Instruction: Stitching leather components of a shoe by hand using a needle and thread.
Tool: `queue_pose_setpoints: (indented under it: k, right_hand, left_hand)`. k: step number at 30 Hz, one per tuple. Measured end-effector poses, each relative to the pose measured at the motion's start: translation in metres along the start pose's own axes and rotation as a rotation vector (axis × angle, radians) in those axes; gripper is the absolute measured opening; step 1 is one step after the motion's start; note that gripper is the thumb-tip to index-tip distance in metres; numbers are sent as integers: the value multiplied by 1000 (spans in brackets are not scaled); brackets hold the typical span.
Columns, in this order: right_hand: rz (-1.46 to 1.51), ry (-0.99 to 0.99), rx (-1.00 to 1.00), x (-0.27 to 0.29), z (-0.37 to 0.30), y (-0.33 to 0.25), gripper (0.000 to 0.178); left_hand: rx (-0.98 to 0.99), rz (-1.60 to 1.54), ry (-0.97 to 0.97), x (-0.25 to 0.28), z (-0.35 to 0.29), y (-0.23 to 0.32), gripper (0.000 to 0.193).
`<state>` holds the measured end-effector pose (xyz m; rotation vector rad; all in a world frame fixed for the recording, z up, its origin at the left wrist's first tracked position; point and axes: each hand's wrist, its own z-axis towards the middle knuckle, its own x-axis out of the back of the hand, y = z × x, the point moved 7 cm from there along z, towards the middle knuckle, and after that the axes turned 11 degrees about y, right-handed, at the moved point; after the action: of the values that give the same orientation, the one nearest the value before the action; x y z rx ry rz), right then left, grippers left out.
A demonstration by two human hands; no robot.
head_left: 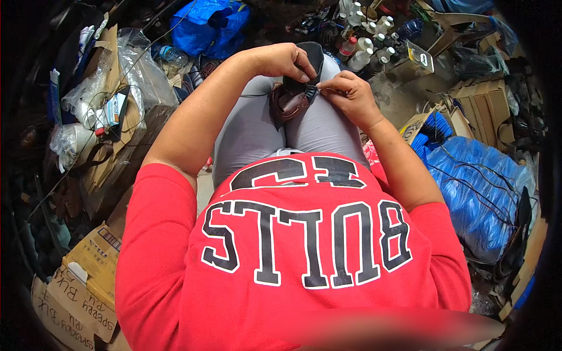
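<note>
On my lap, between my thighs, rests a dark brown leather shoe (pixel 291 104) with a black part, apparently its sole (pixel 314 54), standing up at the far side. My left hand (pixel 287 61) is closed over the black part, thumb and fingers pressing on it from the left. At the shoe's right edge my right hand (pixel 353 96) is closed in a pinch, thumb and forefinger together. Something thin and dark shows at those fingertips, too small to name. The shoe's inside and far end are partly hidden by my left hand.
Several bottles (pixel 362 58) with white caps crowd the ground ahead. A blue plastic bag (pixel 209 26) lies far left, and a blue plastic-wrapped bundle (pixel 477 193) sits on the right. Cardboard (pixel 88 281) is stacked at near left; clear plastic bags (pixel 137 73) lie beyond it.
</note>
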<state>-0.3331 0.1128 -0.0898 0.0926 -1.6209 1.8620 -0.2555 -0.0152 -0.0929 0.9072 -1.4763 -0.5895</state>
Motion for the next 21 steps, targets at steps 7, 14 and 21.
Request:
queue_pose_setpoints:
  k: [7, 14, 21]
  right_hand:
    - [-449, -38, 244, -3, -3, -41, 18]
    - [-718, -224, 289, -25, 19, -52, 16]
    - [-137, -191, -178, -13, 22, -4, 14]
  left_hand:
    - [1, 74, -80, -4, -6, 1, 31]
    - [-112, 192, -13, -1, 5, 6, 32]
    - [-70, 342, 622, 18, -37, 15, 55]
